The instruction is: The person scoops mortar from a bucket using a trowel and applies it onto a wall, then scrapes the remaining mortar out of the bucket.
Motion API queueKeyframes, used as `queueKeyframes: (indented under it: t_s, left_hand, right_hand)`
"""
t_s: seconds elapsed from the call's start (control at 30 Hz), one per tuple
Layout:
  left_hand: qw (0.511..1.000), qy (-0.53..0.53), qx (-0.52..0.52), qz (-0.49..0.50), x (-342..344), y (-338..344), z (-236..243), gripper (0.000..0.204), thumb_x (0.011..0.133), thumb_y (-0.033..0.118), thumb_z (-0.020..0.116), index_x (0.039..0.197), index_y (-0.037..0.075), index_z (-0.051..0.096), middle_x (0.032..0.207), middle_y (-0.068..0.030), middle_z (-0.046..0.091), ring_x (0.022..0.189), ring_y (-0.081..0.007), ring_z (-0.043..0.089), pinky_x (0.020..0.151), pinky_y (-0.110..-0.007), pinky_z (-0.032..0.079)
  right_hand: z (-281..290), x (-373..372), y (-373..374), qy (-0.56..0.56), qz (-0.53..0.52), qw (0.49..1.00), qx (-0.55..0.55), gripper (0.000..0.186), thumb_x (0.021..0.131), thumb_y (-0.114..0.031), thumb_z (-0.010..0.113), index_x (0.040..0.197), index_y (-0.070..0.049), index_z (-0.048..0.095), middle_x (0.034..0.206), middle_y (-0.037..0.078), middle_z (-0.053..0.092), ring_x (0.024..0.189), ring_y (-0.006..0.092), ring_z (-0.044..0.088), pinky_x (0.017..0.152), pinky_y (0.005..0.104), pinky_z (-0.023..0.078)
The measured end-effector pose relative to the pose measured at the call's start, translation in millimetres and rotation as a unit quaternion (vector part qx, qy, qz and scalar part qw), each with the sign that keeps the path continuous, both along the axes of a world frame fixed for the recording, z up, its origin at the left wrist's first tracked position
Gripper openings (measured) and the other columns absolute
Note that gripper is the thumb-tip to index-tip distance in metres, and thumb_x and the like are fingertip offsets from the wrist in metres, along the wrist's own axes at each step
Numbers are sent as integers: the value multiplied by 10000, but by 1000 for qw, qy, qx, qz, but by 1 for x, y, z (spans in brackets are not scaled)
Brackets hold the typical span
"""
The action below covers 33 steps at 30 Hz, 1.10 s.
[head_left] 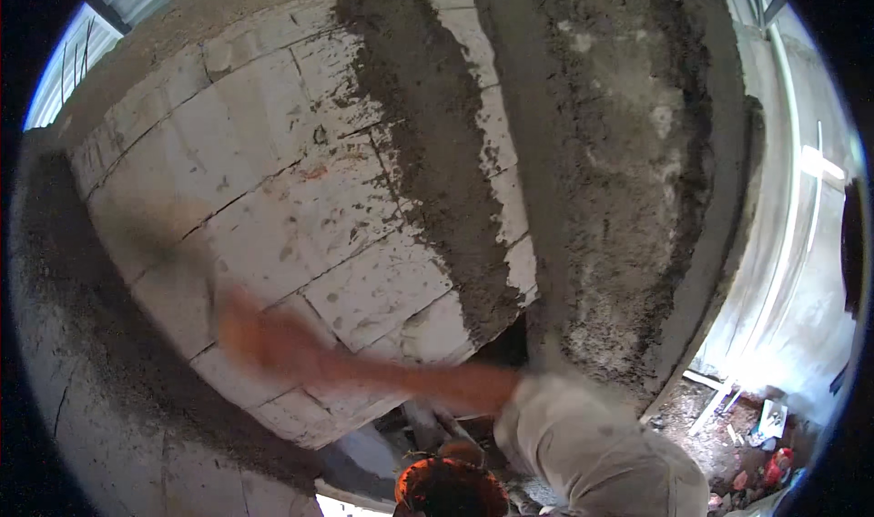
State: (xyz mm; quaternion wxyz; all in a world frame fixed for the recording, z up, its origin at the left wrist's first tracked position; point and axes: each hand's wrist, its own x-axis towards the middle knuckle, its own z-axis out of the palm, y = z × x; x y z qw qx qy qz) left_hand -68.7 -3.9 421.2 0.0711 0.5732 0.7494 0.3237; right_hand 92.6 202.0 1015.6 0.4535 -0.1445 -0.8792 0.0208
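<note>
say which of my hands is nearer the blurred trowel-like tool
Right. The right hand is at the lower end of the trowel-like tool, apparently gripping it; the left hand can't be made out.

No text or signs are readable.

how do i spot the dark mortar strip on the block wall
Find the pale block wall left of centre. Down its right side runs the dark mortar strip, whose ragged edges set it apart from the broader, straighter-edged band further right.
</note>
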Motion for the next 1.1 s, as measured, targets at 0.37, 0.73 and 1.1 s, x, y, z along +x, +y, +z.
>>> queueKeyframes:
  t_s: [0.37, 0.73, 1.1]
  left_hand:
    - [901, -433, -10, -29, 2, 5, 37, 492, 885, 152, 560, 1357, 134, 425, 876, -41, 592, 674, -62, 524, 579, -227, 480]
    - [977, -120, -127, -125, 83, 51, 147, 423, 605, 187, 672, 1007, 91, 582, 842, -83, 620, 835, -263, 600, 772, -379, 476]
    - [958, -38, -260, -114, 90, 42, 178, 472, 601, 223, 658, 1045, 71, 603, 838, -119, 649, 862, -315, 620, 819, -446, 461]
  right_hand:
    - [-449, 178, -82, -282, 7, 909, -306, 405, 975, -307, 416, 1295, -59, 433, 1100, 97, 547, 980, 231, 555, 837, 341, 459]
    - [-596, 146, -154, -467, -76, 794, -381, 354, 966, -263, 438, 1253, -57, 458, 904, 67, 594, 794, 188, 599, 643, 305, 524]
    - [-592, 134, -187, -379, 3, 760, -527, 379, 975, -321, 406, 1243, -60, 469, 909, 65, 583, 810, 163, 578, 676, 298, 510]
